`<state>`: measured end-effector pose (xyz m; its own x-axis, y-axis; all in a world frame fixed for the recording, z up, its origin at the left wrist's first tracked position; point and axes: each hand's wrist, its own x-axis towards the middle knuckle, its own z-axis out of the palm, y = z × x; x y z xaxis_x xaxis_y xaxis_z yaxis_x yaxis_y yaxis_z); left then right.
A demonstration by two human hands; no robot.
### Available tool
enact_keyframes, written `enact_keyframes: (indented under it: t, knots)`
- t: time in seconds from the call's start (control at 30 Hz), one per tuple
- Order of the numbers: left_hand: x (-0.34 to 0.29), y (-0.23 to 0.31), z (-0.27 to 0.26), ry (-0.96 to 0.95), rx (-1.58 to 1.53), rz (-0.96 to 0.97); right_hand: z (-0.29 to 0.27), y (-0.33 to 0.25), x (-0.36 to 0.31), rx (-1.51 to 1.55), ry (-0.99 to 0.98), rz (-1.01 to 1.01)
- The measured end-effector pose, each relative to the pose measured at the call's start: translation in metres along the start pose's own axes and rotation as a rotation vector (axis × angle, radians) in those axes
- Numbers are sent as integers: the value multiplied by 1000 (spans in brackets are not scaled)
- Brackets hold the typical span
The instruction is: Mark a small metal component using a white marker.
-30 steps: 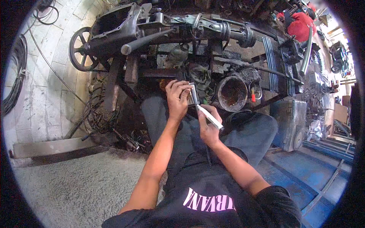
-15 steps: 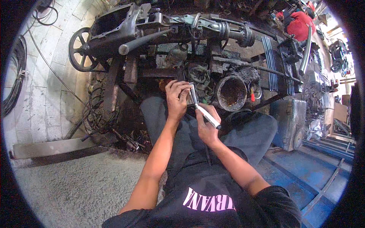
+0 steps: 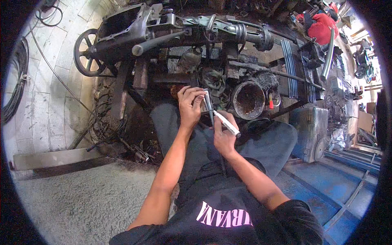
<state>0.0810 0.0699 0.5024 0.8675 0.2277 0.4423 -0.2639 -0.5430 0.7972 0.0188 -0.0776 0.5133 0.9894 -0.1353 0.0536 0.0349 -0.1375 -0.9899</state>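
Observation:
Over my lap, my left hand (image 3: pixel 189 107) has its fingers closed around the upper end of a slim dark grey rod (image 3: pixel 210 106), whose tip looks pale. The rod runs down toward my body and passes behind my right hand. In my right hand (image 3: pixel 223 141) is a white marker pen (image 3: pixel 227 123), gripped between thumb and fingers. Its black end points to the lower right, while its other end lies against or just beside the rod; I cannot tell whether they touch.
A metal workbench with a long machine assembly (image 3: pixel 200 30) stands ahead, with a black spoked wheel (image 3: pixel 86 53) at its left. Beneath it sits a round dirty bowl (image 3: pixel 248 100). At right are a grey-blue metal box (image 3: pixel 309 132) and, farther off, a person in red (image 3: pixel 322 28).
My right hand and the marker have shifted slightly right and down along the rod. My left hand and the rod's top stay in nearly the same place.

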Motion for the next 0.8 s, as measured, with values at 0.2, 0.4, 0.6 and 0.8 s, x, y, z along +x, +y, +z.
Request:
enact_keyframes:
  t: [0.2,0.4,0.6,0.8]
  knots:
    - [-2,-3,-1,-8,1,-24,-3,-18,5,-134,-43,-214]
    - [-1,-2,-1,-33,-26,-29,-1,0,0,-16,6,54]
    - [-1,-1,-2,3,-18,-33,-3,-1,3,-49,8,3]
    - [31,3,-7,96,22,-34,-4,1,2,0,7,57]
